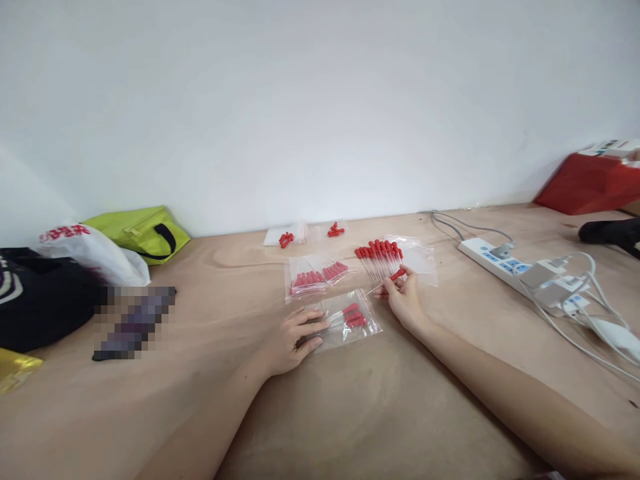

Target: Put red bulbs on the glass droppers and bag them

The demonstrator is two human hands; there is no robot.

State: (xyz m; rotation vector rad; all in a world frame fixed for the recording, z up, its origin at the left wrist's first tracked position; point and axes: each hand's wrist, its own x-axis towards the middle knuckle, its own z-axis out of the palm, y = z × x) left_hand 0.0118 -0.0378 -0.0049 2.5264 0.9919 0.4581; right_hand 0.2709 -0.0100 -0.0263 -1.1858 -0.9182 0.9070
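My left hand [295,339] lies with its fingers apart on the left edge of a clear zip bag [345,339], which holds several red-capped thin sticks [356,319]. Just right of the bag's opening, my right hand [404,299] pinches one red-capped stick [399,274], its thin end pointing left toward the bag. Behind my right hand, a fanned row of red-capped sticks [379,251] rests on clear bags [423,263]. Two filled bags [307,280] with red caps inside lie beyond my left hand.
Small red pieces [286,239] lie on bags near the wall. At right are a white power strip [493,261] with chargers and cables, and a red bag [587,183]. A green bag [145,230], white plastic bag [95,257] and black item [45,300] occupy the left.
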